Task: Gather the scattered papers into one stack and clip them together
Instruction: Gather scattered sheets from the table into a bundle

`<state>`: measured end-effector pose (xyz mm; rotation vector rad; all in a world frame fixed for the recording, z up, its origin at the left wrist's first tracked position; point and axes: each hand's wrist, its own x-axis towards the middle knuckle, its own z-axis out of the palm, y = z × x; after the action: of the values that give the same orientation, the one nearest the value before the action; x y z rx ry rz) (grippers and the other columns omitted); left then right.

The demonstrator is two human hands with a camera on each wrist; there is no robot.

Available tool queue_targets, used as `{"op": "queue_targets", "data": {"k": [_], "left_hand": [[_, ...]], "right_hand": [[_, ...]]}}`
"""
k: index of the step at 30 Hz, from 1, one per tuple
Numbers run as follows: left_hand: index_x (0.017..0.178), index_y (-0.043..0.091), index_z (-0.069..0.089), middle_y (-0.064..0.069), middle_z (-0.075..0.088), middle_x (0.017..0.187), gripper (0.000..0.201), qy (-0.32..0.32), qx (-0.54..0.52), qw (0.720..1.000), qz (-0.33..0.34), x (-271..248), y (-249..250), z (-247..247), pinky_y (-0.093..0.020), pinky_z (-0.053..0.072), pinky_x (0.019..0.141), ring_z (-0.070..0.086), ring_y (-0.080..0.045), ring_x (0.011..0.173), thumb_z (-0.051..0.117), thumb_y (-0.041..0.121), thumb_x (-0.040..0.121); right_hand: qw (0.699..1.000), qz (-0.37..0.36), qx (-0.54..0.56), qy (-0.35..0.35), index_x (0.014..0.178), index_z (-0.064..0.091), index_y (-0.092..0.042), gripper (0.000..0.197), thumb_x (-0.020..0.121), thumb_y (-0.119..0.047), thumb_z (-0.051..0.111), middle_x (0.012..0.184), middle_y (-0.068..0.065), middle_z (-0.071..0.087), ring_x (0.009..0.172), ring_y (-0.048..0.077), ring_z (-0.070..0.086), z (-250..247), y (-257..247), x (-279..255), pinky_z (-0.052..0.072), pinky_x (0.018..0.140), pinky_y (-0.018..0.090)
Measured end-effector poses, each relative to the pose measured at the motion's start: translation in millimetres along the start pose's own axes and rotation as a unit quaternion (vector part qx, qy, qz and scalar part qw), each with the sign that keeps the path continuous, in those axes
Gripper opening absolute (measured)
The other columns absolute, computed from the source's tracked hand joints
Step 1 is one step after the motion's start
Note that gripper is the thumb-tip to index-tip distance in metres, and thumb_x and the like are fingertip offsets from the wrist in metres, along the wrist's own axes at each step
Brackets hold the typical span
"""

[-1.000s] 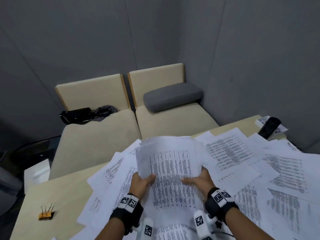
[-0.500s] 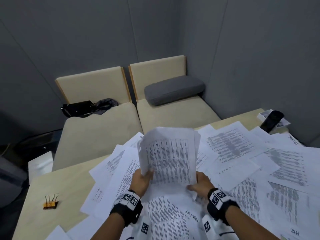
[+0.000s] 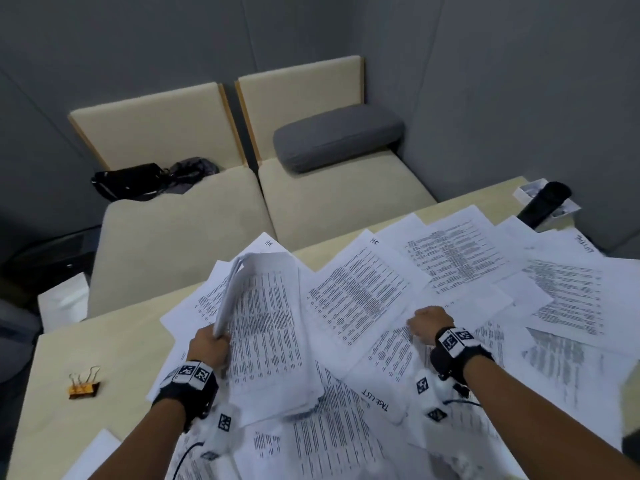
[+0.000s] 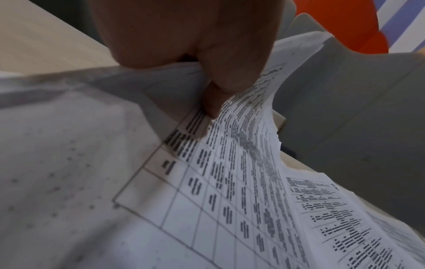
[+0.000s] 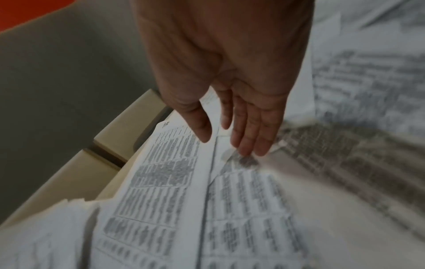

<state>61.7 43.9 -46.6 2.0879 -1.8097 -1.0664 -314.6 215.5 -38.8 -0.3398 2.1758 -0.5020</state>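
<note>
My left hand [image 3: 211, 342] grips a gathered bundle of printed papers [image 3: 266, 327] by its left edge, lifted and bent over the table; the left wrist view shows the thumb [image 4: 220, 87] pinching the sheets [image 4: 230, 182]. My right hand [image 3: 429, 322] hovers open over loose sheets [image 3: 360, 296] to the right, fingers [image 5: 250, 138] straight and near the paper [image 5: 184, 163]. Scattered printed papers [image 3: 561, 299] cover most of the table. An orange binder clip [image 3: 82, 388] lies on bare wood at the left.
The wooden table [image 3: 104, 341] has bare room at its left. A black cylinder [image 3: 543, 202] lies on a white tray [image 3: 526, 192] at the far right corner. Beyond the table stand two beige seats [image 3: 194, 223], a grey cushion [image 3: 336, 140] and a black bag [image 3: 131, 180].
The right hand has let go of the bundle and moved right over the loose sheets. The left hand alone now holds the bundle, which has swung left and down.
</note>
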Motion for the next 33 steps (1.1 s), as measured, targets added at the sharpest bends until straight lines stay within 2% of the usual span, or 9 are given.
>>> {"op": "queue_targets", "data": {"k": [6, 9, 11, 13, 17, 20, 24, 28, 33], "left_hand": [[0.065, 0.01, 0.054, -0.009, 0.063, 0.063, 0.025, -0.065, 0.11, 0.992, 0.02, 26.5, 6.7, 22.2, -0.037, 0.06, 0.061, 0.06, -0.024, 0.054, 0.051, 0.006, 0.089], [0.06, 0.013, 0.05, -0.006, 0.062, 0.06, 0.028, -0.112, 0.155, 0.981, 0.024, 29.9, 6.9, 38.4, -0.032, 0.058, 0.054, 0.057, -0.02, 0.049, 0.049, 0.006, 0.088], [0.063, 0.013, 0.051, -0.007, 0.062, 0.06, 0.027, -0.124, 0.147, 0.981, 0.023, 29.6, 8.3, 41.8, -0.032, 0.056, 0.052, 0.058, -0.022, 0.048, 0.046, 0.008, 0.089], [0.066, 0.011, 0.053, -0.011, 0.065, 0.064, 0.022, -0.125, 0.118, 0.985, 0.008, 29.1, 8.1, 39.6, -0.034, 0.058, 0.056, 0.064, -0.027, 0.054, 0.049, 0.011, 0.088], [0.078, 0.0, 0.061, -0.013, 0.063, 0.074, 0.014, -0.14, -0.027, 0.986, -0.087, 29.7, 1.4, 27.7, -0.043, 0.057, 0.074, 0.062, -0.027, 0.067, 0.069, 0.011, 0.082], [0.096, -0.001, 0.061, -0.017, 0.065, 0.093, 0.02, -0.163, -0.075, 0.977, -0.116, 27.2, -5.3, 20.1, -0.047, 0.054, 0.087, 0.064, -0.033, 0.087, 0.071, 0.01, 0.082], [0.11, -0.002, 0.054, -0.021, 0.063, 0.098, 0.034, -0.175, -0.073, 0.977, -0.096, 17.0, -7.1, 18.1, -0.053, 0.057, 0.082, 0.063, -0.036, 0.087, 0.068, 0.003, 0.079], [0.107, -0.004, 0.055, -0.017, 0.061, 0.085, 0.033, -0.155, -0.078, 0.981, -0.084, 6.4, 1.0, 26.9, -0.036, 0.055, 0.067, 0.058, -0.029, 0.073, 0.059, -0.005, 0.075], [0.091, -0.001, 0.057, -0.018, 0.066, 0.084, 0.017, -0.106, -0.055, 0.989, -0.082, -5.1, 6.4, 35.8, -0.039, 0.06, 0.066, 0.066, -0.031, 0.072, 0.056, -0.005, 0.075]], "right_hand": [[0.973, 0.085, 0.212, -0.014, 0.095, 0.066, 0.013, 0.045, 0.07, -0.023, 0.077, 0.071, 0.02, 0.066, 0.052, 0.025, 0.054, 46.3, -9.7, 35.4, 0.046, 0.058, 0.032], [0.965, 0.093, 0.244, -0.025, 0.131, 0.05, 0.008, 0.092, 0.056, -0.031, 0.086, 0.116, 0.025, 0.063, 0.095, 0.037, 0.065, 62.7, -33.5, 26.0, 0.056, 0.08, 0.042], [0.982, 0.052, 0.178, 0.02, 0.144, 0.033, 0.004, 0.079, 0.083, -0.026, 0.073, 0.145, 0.021, 0.043, 0.13, 0.037, 0.047, 68.2, -46.5, 18.3, 0.042, 0.105, 0.041], [0.987, -0.035, 0.136, 0.079, 0.143, 0.035, 0.001, 0.059, 0.095, -0.022, 0.059, 0.147, 0.021, 0.04, 0.134, 0.035, 0.042, 68.0, -49.9, 15.5, 0.036, 0.109, 0.041], [0.958, -0.169, 0.202, 0.115, 0.133, 0.05, -0.008, 0.044, 0.093, -0.021, 0.061, 0.13, 0.012, 0.06, 0.117, 0.029, 0.058, 39.5, -53.0, 12.3, 0.049, 0.098, 0.046], [0.926, -0.193, 0.314, 0.078, 0.113, 0.061, -0.011, 0.023, 0.091, -0.016, 0.065, 0.108, 0.005, 0.066, 0.094, 0.019, 0.064, 5.9, -55.6, 8.3, 0.054, 0.071, 0.03], [0.905, -0.208, 0.37, 0.01, 0.094, 0.065, -0.02, 0.015, 0.081, -0.017, 0.072, 0.101, 0.005, 0.067, 0.097, 0.024, 0.062, -8.6, -45.6, 7.1, 0.05, 0.091, 0.045], [0.896, -0.184, 0.404, 0.002, 0.085, 0.061, -0.017, 0.02, 0.089, 0.003, 0.06, 0.082, 0.002, 0.064, 0.081, 0.021, 0.059, 8.9, -32.9, -7.5, 0.048, 0.079, 0.038], [0.848, -0.166, 0.494, -0.1, 0.082, 0.062, -0.015, 0.025, 0.09, 0.007, 0.052, 0.076, 0.001, 0.063, 0.078, 0.023, 0.058, 22.0, -21.8, -23.7, 0.049, 0.078, 0.041]]}}
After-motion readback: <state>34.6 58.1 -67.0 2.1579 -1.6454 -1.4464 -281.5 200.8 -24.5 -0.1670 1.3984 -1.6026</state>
